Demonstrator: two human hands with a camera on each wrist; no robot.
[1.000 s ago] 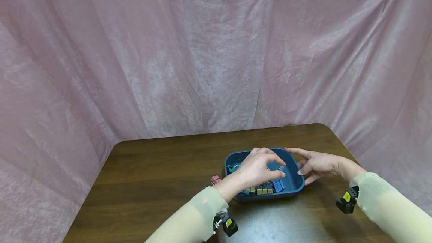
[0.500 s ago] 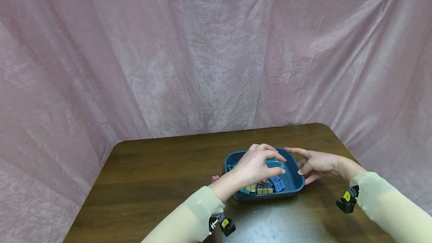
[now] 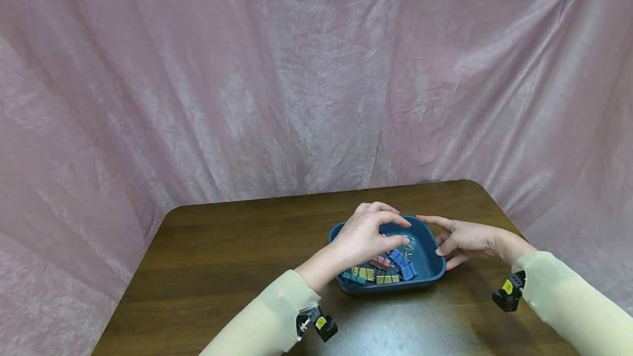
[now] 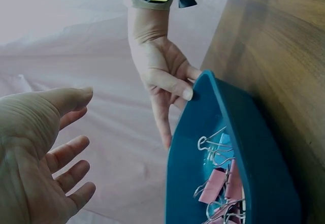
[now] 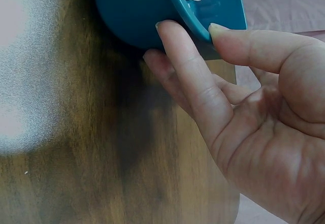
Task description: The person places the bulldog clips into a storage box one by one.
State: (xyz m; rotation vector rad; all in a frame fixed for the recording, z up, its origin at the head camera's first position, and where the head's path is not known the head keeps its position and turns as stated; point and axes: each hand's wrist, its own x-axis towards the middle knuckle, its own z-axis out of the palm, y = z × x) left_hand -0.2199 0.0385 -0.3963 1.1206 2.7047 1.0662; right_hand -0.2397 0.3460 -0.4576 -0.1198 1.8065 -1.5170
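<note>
A blue plastic bin (image 3: 429, 260) stands on the table with several binder clips inside. Blue clips (image 3: 403, 263), pink clips (image 3: 379, 262), yellow clips (image 3: 363, 273) and a teal clip (image 3: 354, 278) show in the head view. Over the bin's left part is my left hand (image 3: 363, 238), thumb and fingers spread apart with nothing between them; the left wrist view shows the same hand (image 4: 45, 148) beside the bin. My right hand (image 3: 467, 240) holds the bin's right end. In the right wrist view, its thumb (image 5: 254, 46) lies at the rim and its fingers (image 5: 190, 71) touch the outer wall.
The brown wooden table (image 3: 237, 268) extends left of the bin and in front of it. A pink curtain (image 3: 306, 81) hangs behind the table's far edge. Small cameras are strapped to both wrists, such as the right wrist camera (image 3: 509, 293).
My left hand has moved left and slightly up, showing more clips in the bin. A pink clip on the table left of the bin is now hidden behind that arm. My right hand stays put.
</note>
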